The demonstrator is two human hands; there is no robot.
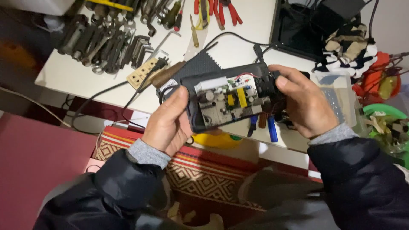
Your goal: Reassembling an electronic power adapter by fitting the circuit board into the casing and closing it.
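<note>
I hold an opened black power adapter over the table's front edge, its cover off. Inside sits a circuit board with a yellow part, capacitors and a red wire. My left hand grips the adapter's left end, thumb along its side. My right hand clasps the right end, fingers wrapped over the top corner. A black cable runs from behind the adapter up across the white table.
Wrenches and hex keys lie at the table's back left, red-handled pliers at the back centre. A beige socket strip, a clear plastic box, a black tray and a blue-handled tool surround the hands. A patterned rug lies below.
</note>
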